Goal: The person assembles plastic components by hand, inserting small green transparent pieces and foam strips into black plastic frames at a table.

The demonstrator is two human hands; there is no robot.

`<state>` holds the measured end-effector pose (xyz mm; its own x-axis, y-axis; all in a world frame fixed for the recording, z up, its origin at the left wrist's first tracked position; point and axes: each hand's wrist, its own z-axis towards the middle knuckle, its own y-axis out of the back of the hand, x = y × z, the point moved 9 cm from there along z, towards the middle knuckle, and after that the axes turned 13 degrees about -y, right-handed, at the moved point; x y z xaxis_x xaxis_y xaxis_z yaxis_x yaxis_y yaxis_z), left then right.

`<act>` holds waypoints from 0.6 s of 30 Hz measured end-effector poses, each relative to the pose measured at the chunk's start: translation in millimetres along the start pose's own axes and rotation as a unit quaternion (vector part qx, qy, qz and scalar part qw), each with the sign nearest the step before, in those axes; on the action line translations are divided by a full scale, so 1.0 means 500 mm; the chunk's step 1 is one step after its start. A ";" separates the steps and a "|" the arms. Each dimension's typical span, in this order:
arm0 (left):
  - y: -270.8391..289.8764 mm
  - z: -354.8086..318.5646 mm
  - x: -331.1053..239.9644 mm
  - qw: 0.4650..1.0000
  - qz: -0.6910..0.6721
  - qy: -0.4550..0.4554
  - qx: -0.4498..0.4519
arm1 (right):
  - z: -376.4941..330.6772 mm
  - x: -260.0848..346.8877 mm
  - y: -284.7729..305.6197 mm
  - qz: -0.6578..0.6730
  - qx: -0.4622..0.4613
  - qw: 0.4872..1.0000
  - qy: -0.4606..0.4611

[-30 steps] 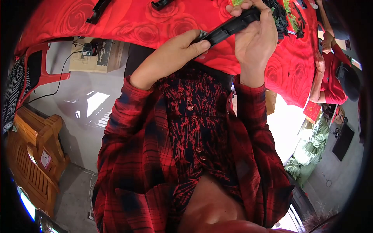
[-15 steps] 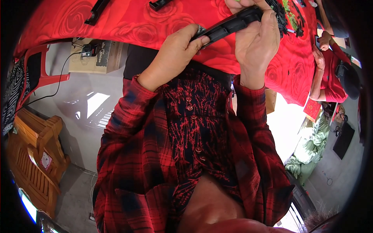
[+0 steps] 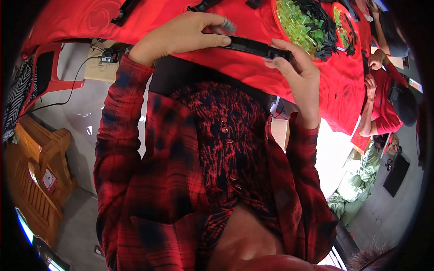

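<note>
A long black plastic strip point(image 3: 251, 47), hollow with a recess along its length, is held nearly level above the table's near edge. My left hand point(image 3: 181, 37) is closed on its left end, thumb on top, with a grey wrap round the index finger. My right hand point(image 3: 302, 67) pinches the right end between thumb and fingers. Just beyond my right hand, a red-rimmed tray point(image 3: 274, 20) holds many small yellow-green and black pieces. Whether a small piece sits in the strip is too small to tell.
More black strips point(image 3: 124, 12) lie on the red rose-patterned tablecloth point(image 3: 79, 25). A second tray of small pieces point(image 3: 346, 34) stands farther right. A co-worker in red point(image 3: 384, 110) works at the right side. A red chair point(image 3: 54, 83) and wooden chair point(image 3: 40, 180) stand left.
The strip has come down and been turned from slanting to nearly level. My right hand has lowered and changed its grip; my left has shifted left and up. The tray shows more fully.
</note>
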<state>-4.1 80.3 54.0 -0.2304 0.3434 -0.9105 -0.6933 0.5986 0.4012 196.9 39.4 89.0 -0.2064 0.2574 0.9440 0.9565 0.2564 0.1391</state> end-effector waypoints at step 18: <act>-0.106 -0.011 0.001 0.751 -0.491 -0.023 -0.441 | -0.054 -0.055 -0.086 -0.005 -0.153 0.967 0.202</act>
<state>28.6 44.6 31.5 0.6980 0.0873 -0.7108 -0.7002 -0.1253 -0.7029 166.8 -3.9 65.2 -0.1783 -0.1454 0.9732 0.9838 -0.0462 0.1734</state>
